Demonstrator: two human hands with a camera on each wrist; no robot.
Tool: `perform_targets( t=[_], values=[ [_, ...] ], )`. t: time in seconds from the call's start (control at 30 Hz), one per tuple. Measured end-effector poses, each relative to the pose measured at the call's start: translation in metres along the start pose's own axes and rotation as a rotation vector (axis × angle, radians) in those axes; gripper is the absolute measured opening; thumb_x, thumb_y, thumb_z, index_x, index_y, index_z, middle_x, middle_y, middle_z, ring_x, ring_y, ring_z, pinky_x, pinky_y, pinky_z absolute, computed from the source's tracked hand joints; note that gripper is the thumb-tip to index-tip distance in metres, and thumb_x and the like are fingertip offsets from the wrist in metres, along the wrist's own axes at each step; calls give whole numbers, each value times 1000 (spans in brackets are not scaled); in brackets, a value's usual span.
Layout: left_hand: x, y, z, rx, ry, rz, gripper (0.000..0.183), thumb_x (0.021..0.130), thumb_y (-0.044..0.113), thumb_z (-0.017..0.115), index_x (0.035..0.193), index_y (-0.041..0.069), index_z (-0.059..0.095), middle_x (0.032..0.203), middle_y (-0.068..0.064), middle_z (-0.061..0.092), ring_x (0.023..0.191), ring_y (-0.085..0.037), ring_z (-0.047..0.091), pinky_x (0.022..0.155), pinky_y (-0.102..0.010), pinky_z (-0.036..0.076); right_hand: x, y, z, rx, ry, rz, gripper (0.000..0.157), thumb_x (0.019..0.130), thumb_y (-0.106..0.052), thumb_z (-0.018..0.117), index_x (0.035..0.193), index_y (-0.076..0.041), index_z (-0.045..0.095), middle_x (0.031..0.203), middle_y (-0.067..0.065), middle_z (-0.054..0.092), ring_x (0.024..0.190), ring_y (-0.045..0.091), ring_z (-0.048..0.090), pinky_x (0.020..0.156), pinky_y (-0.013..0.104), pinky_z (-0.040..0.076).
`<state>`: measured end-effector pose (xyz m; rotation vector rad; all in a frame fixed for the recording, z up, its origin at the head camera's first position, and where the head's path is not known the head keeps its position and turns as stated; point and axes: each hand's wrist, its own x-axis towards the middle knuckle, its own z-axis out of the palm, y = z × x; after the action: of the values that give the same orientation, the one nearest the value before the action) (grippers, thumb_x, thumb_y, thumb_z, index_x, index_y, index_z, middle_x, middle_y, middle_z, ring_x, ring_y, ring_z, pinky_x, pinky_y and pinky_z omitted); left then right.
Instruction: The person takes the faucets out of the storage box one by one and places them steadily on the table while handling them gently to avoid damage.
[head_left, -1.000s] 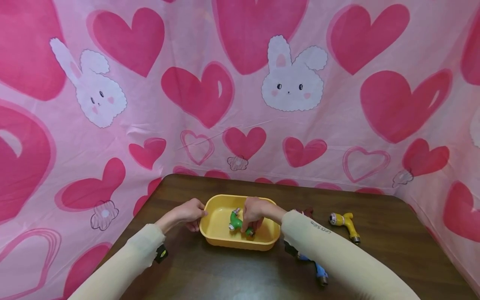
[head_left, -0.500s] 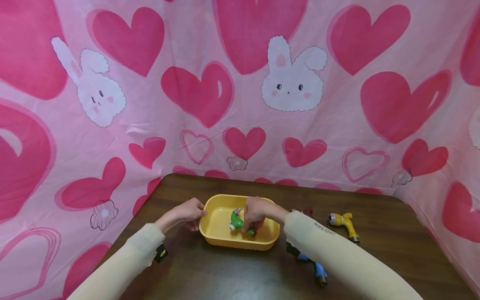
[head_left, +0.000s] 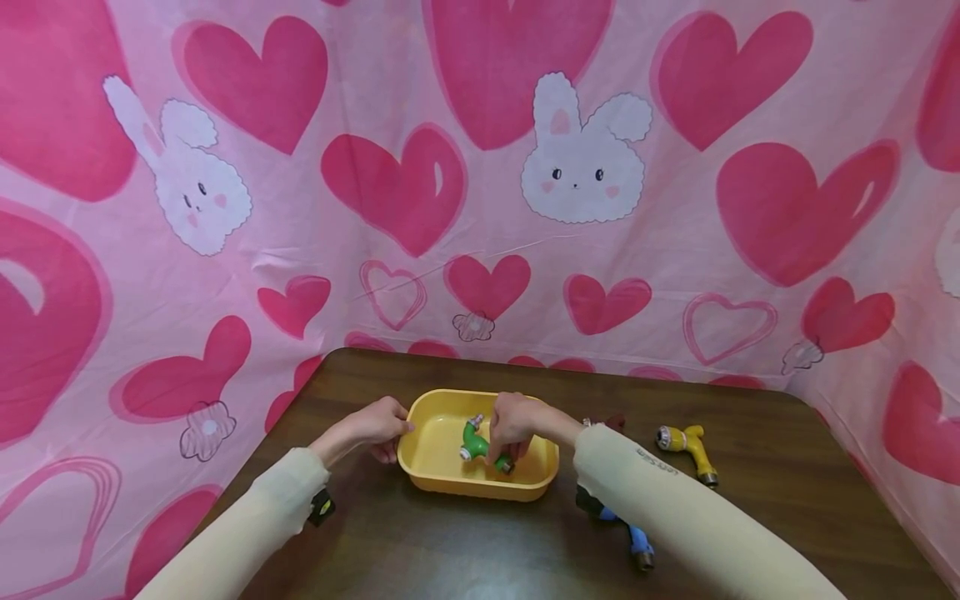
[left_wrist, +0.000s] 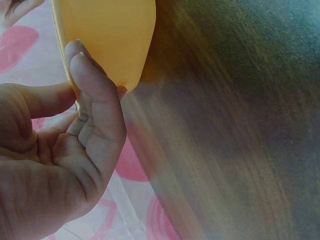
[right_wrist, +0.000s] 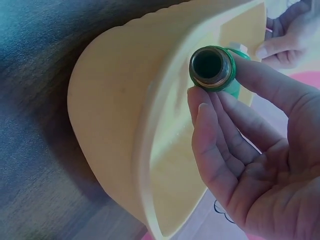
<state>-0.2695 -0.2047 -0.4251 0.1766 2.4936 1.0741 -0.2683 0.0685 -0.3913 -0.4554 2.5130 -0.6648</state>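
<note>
On the table stands a yellow plastic basin. My left hand pinches its left rim. In the left wrist view the thumb lies on one side of the basin wall, and the fingers are on the other. Inside the basin is a green tap, which my right hand holds from above near its right end. The right wrist view shows that end close up: the tap's round threaded metal mouth is between thumb and fingers. Whether the tap touches the basin floor cannot be made out.
Right of the basin a yellow tap lies on the dark wooden table. A dark red piece and a blue one are partly covered by my right sleeve. A pink heart-print cloth hangs behind.
Very little differs. My right forearm has shifted slightly to the right, while the right hand keeps its hold on the green tap. The left hand stays on the basin rim.
</note>
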Motion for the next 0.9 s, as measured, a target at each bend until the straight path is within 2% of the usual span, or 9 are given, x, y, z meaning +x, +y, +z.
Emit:
perform_targets(
  t=[0.3, 0.9],
  values=[
    [0, 1, -1, 5, 2, 5, 18, 106, 8, 60, 98, 1, 73, 64, -11, 62, 46, -15, 59, 49, -30, 58, -5, 1, -5, 4, -1, 3, 22, 82, -18, 92, 68, -9, 78, 63, 4, 72, 59, 18, 72, 57, 32, 62],
    [1, 1, 1, 5, 3, -13, 17, 107, 7, 59, 103, -1, 73, 64, -11, 62, 46, -14, 59, 49, -30, 58, -14, 9, -7, 22, 8, 11, 23, 84, -19, 91, 68, -9, 78, 65, 4, 72, 59, 18, 71, 59, 31, 62]
  ],
)
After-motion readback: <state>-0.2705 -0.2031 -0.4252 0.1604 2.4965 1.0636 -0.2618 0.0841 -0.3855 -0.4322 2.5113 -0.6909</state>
